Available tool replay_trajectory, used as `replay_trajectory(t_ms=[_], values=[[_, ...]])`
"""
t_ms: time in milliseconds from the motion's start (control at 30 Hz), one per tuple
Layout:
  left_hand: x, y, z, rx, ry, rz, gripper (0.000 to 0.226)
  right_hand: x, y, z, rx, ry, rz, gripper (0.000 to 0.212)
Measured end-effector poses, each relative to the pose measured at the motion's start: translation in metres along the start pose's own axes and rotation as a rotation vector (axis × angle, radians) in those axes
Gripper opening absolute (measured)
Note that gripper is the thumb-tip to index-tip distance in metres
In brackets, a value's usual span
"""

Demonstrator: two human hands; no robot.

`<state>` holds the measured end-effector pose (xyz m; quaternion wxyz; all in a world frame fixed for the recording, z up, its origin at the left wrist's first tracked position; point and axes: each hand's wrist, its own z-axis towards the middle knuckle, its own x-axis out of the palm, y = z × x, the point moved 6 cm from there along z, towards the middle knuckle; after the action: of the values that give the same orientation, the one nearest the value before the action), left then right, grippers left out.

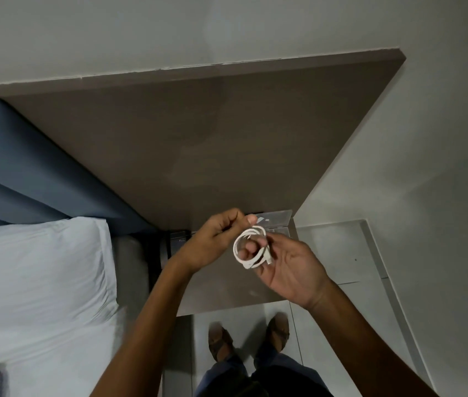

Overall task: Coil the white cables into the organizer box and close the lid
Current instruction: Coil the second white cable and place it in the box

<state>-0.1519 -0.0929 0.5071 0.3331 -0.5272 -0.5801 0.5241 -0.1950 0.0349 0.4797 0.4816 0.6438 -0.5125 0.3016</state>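
A white cable (244,262) is wound into a small round coil, held in the air above a brown bedside table (227,290). My right hand (287,270) has its fingers through the coil and grips it. My left hand (215,239) pinches the top of the coil between thumb and fingers. Behind the hands stands a clear plastic organizer box (275,224) with its lid (272,215) raised; most of the box is hidden by my hands.
A tall brown headboard panel (198,138) rises behind the table. A bed with a white pillow (38,267) and blue padding (26,167) lies to the left. My feet in sandals (221,339) stand on the light tiled floor (341,253).
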Motion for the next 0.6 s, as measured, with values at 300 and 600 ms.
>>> replay_trajectory(t_ms=[300,600], values=[[0.013,0.033,-0.025,-0.144,0.011,-0.053,0.035,-0.003,0.016,0.005,-0.276,-0.079,0.17,0.039],[-0.004,0.027,-0.022,-0.015,-0.112,0.274,0.016,-0.001,0.011,0.008,-0.436,-0.413,-0.937,0.045]])
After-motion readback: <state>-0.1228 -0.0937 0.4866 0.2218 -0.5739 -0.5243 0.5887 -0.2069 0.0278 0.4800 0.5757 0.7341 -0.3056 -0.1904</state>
